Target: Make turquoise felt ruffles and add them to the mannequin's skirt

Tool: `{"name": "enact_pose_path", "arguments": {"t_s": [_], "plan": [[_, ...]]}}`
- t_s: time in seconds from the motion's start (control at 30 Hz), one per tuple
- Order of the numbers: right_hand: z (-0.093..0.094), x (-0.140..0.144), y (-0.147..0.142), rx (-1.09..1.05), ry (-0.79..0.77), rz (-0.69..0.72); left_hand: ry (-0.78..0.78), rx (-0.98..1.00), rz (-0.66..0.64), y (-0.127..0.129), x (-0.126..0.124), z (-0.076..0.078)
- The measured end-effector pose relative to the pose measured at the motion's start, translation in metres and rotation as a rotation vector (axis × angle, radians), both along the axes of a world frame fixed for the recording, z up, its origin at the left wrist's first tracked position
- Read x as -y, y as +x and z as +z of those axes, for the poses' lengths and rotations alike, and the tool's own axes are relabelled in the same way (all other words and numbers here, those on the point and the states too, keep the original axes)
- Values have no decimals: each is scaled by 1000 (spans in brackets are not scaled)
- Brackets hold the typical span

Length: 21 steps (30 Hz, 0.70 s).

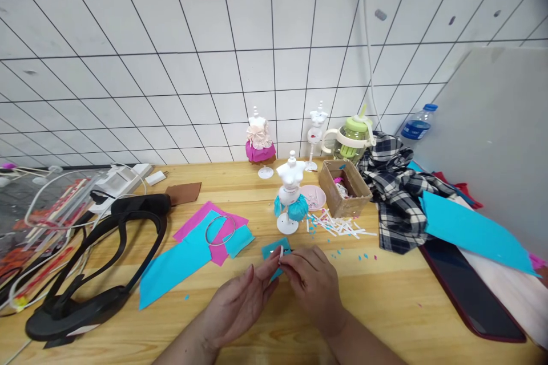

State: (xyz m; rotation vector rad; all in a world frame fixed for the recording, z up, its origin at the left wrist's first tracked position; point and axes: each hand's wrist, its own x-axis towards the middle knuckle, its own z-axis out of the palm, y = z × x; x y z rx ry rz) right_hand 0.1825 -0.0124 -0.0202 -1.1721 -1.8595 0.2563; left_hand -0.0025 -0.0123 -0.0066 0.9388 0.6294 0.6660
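Note:
My left hand (242,299) and my right hand (314,282) meet at the middle of the wooden table (385,296), both pinching a small blue paper piece (274,250). A thin white strip (281,253) stands up between the fingertips of my right hand. Just beyond stands a small white mannequin (290,194) wearing a blue skirt. To the left lie blue and pink paper sheets (192,245) with a wire ring (220,230) on them.
White paper strips (340,225) lie scattered by a cardboard box (345,187) and a pink dish (314,197). Two more mannequins (259,142) stand at the wall. A checked cloth (398,194), green cup (353,137), water bottle (419,122), black headset (94,256) and dark tablet (466,291) surround them.

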Motion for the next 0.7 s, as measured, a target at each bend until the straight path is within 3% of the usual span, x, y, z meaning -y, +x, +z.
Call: {"name": "enact_pose_path", "arguments": {"t_s": [0.1,0.27,0.4,0.5,0.7], "plan": [[-1,0,-1,-79,-47,-6,123,-11,26,-4,1,-7],[-2,2,-9,-320,-292,-54,383,-340,84,1,-3,-8],[-4,7,-21,-440,-377,-37,458,-517,236,7,-6,-13],[-5,9,-24,-468,-379,18,464,-609,363,6,-7,-18],[-3,10,-19,-304,-245,128,480,-603,463,6,-9,-15]]}}
